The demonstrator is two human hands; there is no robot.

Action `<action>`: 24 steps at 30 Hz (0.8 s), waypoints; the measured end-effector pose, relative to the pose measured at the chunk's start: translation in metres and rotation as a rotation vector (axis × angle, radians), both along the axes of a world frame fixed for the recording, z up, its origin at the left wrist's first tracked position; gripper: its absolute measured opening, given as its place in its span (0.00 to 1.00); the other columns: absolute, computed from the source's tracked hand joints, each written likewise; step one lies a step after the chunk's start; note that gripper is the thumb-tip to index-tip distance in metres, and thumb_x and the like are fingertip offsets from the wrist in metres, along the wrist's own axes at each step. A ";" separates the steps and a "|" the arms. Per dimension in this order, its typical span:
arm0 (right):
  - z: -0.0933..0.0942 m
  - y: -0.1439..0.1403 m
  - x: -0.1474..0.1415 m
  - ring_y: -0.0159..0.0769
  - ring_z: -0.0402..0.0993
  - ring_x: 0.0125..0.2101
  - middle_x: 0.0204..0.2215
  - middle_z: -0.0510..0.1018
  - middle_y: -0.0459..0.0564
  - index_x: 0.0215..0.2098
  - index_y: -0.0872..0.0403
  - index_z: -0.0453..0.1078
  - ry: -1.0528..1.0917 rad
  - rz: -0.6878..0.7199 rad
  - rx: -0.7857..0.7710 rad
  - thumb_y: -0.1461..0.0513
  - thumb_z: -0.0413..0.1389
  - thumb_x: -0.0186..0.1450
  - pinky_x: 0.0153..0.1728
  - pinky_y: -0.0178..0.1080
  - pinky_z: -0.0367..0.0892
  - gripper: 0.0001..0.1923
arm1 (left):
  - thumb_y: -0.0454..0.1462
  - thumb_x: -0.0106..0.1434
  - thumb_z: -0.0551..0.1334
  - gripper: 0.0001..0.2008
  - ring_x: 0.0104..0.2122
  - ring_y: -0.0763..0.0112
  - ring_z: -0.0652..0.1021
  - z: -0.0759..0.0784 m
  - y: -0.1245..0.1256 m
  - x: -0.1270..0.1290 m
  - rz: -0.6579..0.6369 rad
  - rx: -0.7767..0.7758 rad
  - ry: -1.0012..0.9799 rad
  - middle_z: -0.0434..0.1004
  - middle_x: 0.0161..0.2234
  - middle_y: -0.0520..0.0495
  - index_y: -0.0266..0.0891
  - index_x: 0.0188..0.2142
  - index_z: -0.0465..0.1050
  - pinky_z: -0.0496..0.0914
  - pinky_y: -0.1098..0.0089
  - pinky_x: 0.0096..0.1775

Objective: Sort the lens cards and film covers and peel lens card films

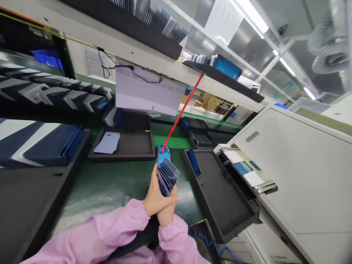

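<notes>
In the middle, both my hands are wrapped round a fanned stack of thin blue phone back covers (168, 176). My left hand (154, 194) grips the stack from its left side, fingers closed. Low on the right, my right hand (168, 209) closes on the bottom end, partly hidden behind the left hand. Just beyond the stack is a brighter blue panel (162, 157), where the lower end of a red strip (182, 112) meets it; whether they touch is unclear. Pale blue-grey phone back covers (107, 143) lie in a black tray (123, 158) ahead to the left.
To the right, a black tray (222, 194) holds a dark blue piece (194, 162) at its far end, beside a white machine (308, 165) with a slide. Rows of covers (35, 141) line the left. A shelf (225, 77) crosses above. A blue coiled hose (209, 242) hangs low right.
</notes>
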State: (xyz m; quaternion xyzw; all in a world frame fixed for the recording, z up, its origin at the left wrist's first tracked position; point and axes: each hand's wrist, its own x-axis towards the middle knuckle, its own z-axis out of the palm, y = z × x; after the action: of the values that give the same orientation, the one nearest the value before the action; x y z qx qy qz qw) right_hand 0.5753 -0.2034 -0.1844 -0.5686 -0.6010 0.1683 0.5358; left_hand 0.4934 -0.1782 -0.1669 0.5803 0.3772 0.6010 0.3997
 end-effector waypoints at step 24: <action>0.041 0.041 -0.012 0.50 0.55 0.60 0.63 0.48 0.59 0.66 0.46 0.30 0.073 0.861 0.059 0.54 0.70 0.45 0.59 0.54 0.54 0.64 | 0.41 0.42 0.73 0.45 0.57 0.49 0.65 0.014 -0.003 -0.084 -0.356 -0.094 0.115 0.64 0.58 0.36 0.37 0.58 0.60 0.55 0.53 0.58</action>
State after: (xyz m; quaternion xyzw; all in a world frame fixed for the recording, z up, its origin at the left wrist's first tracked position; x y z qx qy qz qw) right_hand 0.5633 -0.1623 -0.1435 -0.2443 -0.7684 0.3793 0.4538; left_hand 0.4091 -0.1813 -0.1533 0.6519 0.3186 0.4685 0.5040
